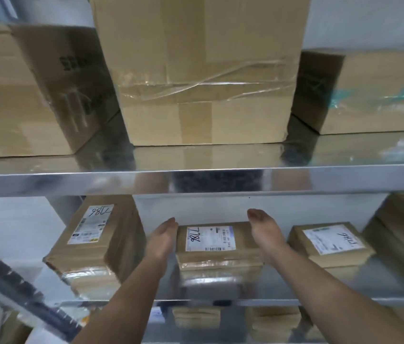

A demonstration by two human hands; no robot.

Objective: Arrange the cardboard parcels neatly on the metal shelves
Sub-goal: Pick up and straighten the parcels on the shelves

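Parcel (210, 242) lies on the lower shelf (258, 302) between a left parcel (91, 244) and a right parcel (332, 242), and we set our left hand (162, 240) and right hand (264, 232) flat against its sides, fingers straight.

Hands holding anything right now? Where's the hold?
No grip. The left hand and right hand lie open, fingers straight, against the left and right sides of the middle parcel, which sits on the shelf.

middle parcel (217, 244) | flat, labelled 7786, taped | lower metal shelf (220, 291) | between two labelled parcels
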